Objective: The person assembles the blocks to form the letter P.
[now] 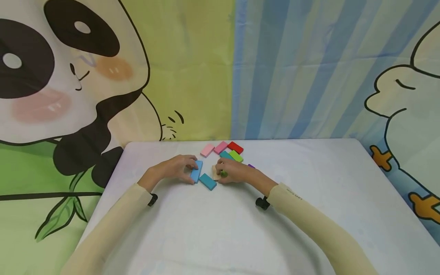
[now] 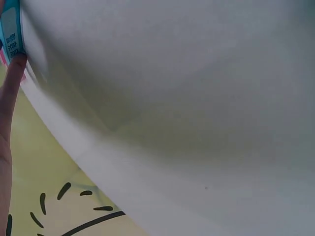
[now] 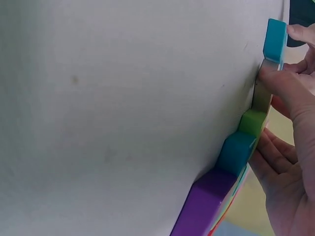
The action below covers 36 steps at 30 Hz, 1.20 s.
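Observation:
My left hand [image 1: 177, 168] pinches a light-blue block [image 1: 196, 172] along its long sides, thumb near and fingertips at the far end. In the left wrist view, one finger meets the end of this blue block [image 2: 12, 29], whose face carries printed writing. The fingers of my right hand [image 1: 235, 170] hold a plain wooden block [image 1: 215, 173], partly covered by them. Between the hands, a teal block [image 1: 207, 181] lies flat and slanted. A green block [image 3: 252, 122] sits beside the wooden one, mostly hidden under the right hand in the head view.
Beyond the hands lie two pink blocks [image 1: 207, 150], a red block [image 1: 235, 147], another teal block [image 1: 225, 154] and a lime block [image 1: 236, 155]. A purple block [image 3: 206, 204] shows past the right hand. The white table [image 1: 206, 236] ends at a cartoon-printed cloth [image 1: 196, 76].

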Motion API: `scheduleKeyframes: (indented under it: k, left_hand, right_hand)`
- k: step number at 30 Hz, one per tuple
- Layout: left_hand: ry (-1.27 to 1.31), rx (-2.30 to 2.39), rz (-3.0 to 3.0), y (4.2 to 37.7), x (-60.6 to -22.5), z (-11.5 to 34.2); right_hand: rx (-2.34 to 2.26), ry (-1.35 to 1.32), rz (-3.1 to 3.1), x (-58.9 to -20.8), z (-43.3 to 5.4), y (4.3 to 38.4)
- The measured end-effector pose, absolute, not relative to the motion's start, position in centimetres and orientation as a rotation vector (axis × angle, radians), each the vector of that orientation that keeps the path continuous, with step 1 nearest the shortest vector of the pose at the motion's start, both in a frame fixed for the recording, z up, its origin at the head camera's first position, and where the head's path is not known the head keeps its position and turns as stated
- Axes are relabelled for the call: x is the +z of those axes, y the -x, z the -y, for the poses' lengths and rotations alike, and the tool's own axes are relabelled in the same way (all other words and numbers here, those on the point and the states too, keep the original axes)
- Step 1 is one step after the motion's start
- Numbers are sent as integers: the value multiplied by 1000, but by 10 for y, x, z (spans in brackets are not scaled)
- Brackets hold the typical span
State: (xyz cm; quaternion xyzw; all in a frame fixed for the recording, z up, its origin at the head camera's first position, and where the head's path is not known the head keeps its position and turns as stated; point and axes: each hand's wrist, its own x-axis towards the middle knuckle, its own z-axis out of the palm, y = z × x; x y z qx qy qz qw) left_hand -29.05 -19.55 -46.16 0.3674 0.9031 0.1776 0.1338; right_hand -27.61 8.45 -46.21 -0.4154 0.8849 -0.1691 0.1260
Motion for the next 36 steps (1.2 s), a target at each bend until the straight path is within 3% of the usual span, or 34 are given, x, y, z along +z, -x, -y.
scheduleKeyframes:
  k: [8,20,25,36]
  left_hand:
    - [-1049,496,-2658,274,-459,215]
    - [-960,463,-2765,165,-447,292]
    - [-953,446,-2749,143,-446,309]
    - [-1058,427,-2762,127,-453,314]
  right_hand:
    - [-649,1217,-2597,-467,-86,274]
    - [-770,1093,-2754,-460,-71,274]
    - [-758,1112,-2739,-449,-44,272]
    - [-696,1321,-2624,-437,39,245]
